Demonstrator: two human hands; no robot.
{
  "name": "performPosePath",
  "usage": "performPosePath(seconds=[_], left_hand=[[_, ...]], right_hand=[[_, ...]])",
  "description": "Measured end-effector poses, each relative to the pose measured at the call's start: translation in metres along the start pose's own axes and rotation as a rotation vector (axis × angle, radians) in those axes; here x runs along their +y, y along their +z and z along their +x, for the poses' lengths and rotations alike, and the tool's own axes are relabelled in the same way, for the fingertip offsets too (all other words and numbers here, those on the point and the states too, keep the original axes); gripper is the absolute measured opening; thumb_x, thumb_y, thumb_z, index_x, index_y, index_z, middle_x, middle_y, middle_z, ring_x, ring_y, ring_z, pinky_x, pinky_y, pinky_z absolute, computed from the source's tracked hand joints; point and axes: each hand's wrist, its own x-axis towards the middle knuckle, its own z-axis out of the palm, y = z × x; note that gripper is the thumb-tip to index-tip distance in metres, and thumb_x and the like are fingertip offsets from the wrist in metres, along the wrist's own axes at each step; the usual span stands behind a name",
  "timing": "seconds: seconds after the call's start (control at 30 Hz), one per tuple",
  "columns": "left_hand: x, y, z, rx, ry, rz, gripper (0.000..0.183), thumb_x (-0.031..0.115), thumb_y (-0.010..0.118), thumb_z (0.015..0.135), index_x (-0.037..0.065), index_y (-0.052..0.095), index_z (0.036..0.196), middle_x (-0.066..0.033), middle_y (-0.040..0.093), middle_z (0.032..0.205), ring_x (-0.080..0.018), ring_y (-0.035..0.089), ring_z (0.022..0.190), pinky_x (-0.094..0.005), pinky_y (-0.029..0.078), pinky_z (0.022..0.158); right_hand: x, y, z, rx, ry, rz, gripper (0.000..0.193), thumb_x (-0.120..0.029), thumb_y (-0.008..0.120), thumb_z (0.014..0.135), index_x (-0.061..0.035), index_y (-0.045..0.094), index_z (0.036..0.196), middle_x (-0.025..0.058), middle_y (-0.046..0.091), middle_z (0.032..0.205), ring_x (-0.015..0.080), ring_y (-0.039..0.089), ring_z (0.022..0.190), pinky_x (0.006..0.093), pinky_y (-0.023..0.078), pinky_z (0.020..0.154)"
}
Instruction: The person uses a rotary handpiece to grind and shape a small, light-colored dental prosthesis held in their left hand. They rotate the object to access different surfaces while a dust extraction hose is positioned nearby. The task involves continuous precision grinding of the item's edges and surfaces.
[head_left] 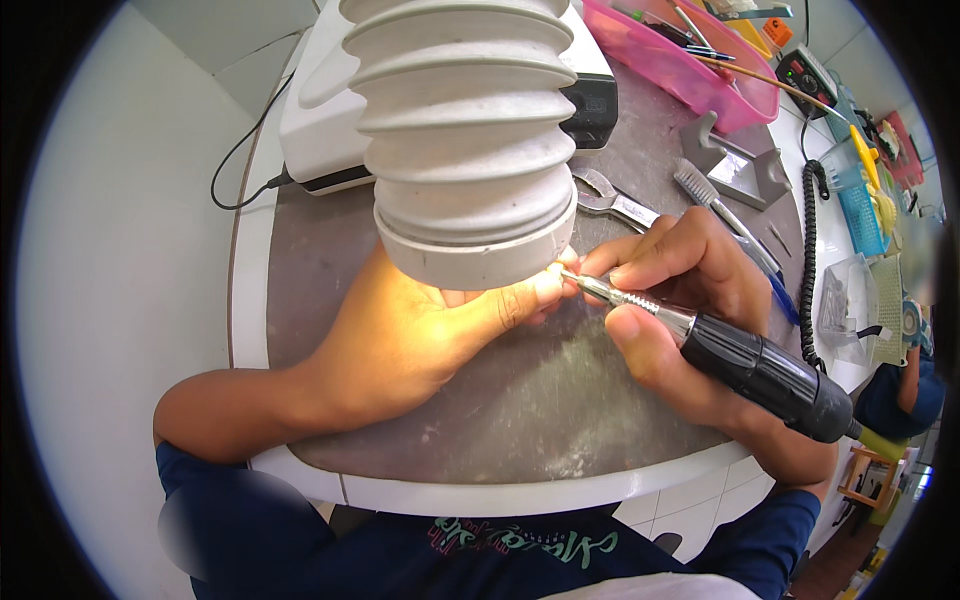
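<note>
The ribbed white hose (465,140) hangs low over the bench (520,400), blocking the far side. A spanner (612,198) and brush (715,205) crowd the right; the near bench lies open.

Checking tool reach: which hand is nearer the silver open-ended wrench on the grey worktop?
Right. The right hand, gripping the black rotary handpiece, lies just below the wrench; the left hand sits farther left, under the white ribbed hose.

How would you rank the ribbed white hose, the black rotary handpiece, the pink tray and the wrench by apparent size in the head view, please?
1. Ribbed white hose, though it is nearest the camera, which inflates it.
2. Black rotary handpiece and pink tray: about alike, and the tray is cut off.
3. Wrench, partly hidden.
</note>
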Motion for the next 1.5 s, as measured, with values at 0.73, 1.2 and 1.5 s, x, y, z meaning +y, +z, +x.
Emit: performPosePath(seconds=[0.73,1.2,1.5], left_hand=[[0.008,0.008,-0.002,0.020,-0.022,-0.038,0.018,0.006,0.059,0.094,0.002,0.054,0.110,-0.0051,0.060,0.097,-0.0098,0.056,0.088,-0.0245,0.046,0.078],[0.007,0.007,-0.003,0.009,-0.030,-0.046,0.019,0.009,0.060,0.094,0.002,0.056,0.112,-0.0026,0.059,0.095,-0.0087,0.055,0.087,-0.0242,0.045,0.079],[0.006,0.005,-0.002,-0.020,-0.017,-0.023,0.020,0.010,0.060,0.095,0.002,0.056,0.113,-0.0022,0.059,0.095,-0.0086,0.055,0.088,-0.0242,0.045,0.079]], right_hand=[[0.020,0.004,0.007,0.141,-0.275,-0.075,0.017,-0.012,0.071,0.082,-0.0004,0.059,0.087,0.0061,0.064,0.072,0.0092,0.063,0.064,0.0241,0.052,0.058],[0.021,0.005,0.006,0.142,-0.241,-0.077,0.017,-0.012,0.071,0.082,-0.0009,0.058,0.089,0.0049,0.063,0.072,0.0064,0.061,0.062,0.0224,0.048,0.054],[0.018,0.004,0.006,0.129,-0.251,-0.094,0.018,-0.011,0.070,0.083,0.0000,0.058,0.089,0.0060,0.064,0.074,0.0065,0.062,0.063,0.0225,0.048,0.054]])
